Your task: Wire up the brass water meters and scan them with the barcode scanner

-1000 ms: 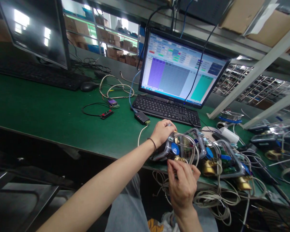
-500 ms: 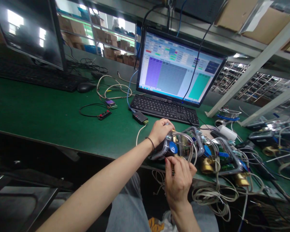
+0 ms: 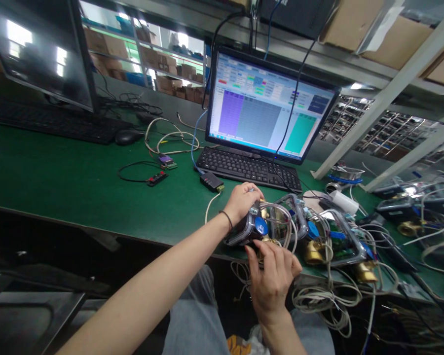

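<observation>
A water meter [image 3: 241, 233] with a dark body, a clear housing, a blue round cap [image 3: 261, 225] and brass pipe ends lies tilted at the bench's front edge. My left hand [image 3: 241, 203] is closed over its far end, fingertips partly hidden behind it. At the near brass end, my right hand [image 3: 273, 268] has thumb and fingers curled around the fitting, which they mostly cover. Grey cable loops [image 3: 292, 227] run over the meter's right side. Right beside it lie a second clear-housed meter [image 3: 299, 217] and another one [image 3: 350, 239] with a brass elbow [image 3: 314, 252].
Behind the hands stand a lit monitor [image 3: 259, 113] and a black keyboard [image 3: 244, 165]. A small black converter box [image 3: 211, 181] with a white wire sits left of them. Coiled cables [image 3: 325, 301] hang off the bench edge. More meters [image 3: 410, 202] crowd the right side.
My right thumb and index finger have shifted slightly left along the near brass end and spread a little. My left hand keeps its hold. The whole view has shifted slightly.
</observation>
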`<move>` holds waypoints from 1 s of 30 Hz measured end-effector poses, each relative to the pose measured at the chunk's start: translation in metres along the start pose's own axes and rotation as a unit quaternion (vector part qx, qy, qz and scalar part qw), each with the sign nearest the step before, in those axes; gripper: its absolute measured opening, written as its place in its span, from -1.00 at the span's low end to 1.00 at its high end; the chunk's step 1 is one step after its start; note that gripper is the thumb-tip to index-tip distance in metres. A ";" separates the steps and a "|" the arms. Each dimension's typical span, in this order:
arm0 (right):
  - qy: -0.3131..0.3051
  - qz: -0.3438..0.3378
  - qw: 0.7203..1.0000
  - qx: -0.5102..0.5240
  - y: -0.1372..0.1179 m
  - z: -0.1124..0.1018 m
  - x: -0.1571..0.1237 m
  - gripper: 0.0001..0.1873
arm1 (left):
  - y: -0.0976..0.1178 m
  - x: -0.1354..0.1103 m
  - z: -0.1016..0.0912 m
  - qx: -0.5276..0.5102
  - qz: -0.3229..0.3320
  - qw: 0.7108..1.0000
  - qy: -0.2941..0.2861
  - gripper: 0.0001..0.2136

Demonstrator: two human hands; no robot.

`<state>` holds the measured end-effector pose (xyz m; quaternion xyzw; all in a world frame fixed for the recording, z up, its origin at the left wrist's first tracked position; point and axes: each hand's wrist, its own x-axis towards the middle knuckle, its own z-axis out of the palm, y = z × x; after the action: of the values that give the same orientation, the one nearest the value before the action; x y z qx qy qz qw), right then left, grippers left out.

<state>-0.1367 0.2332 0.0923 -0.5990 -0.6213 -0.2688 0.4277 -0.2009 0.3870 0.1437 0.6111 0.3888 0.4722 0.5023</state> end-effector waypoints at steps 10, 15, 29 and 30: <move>-0.014 0.017 1.000 0.016 -0.003 0.004 0.004 -0.95 | 0.002 -0.002 -0.001 -0.007 -0.001 1.000 -0.004 -0.88; -0.042 -0.003 0.997 0.069 0.000 0.004 0.003 -0.96 | 0.005 -0.002 0.000 -0.010 -0.003 1.000 -0.008 -0.88; -0.035 -0.059 0.985 0.161 0.008 0.009 -0.005 -0.81 | 0.006 -0.003 -0.001 0.000 -0.021 1.000 -0.013 -0.86; -0.036 -0.061 0.982 0.175 0.008 0.010 -0.004 -0.79 | 0.006 -0.002 -0.001 0.002 -0.024 1.000 -0.013 -0.86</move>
<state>-0.1310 0.2406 0.0826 -0.4856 -0.7090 -0.1599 0.4858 -0.2025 0.3837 0.1493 0.6090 0.3976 0.4511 0.5172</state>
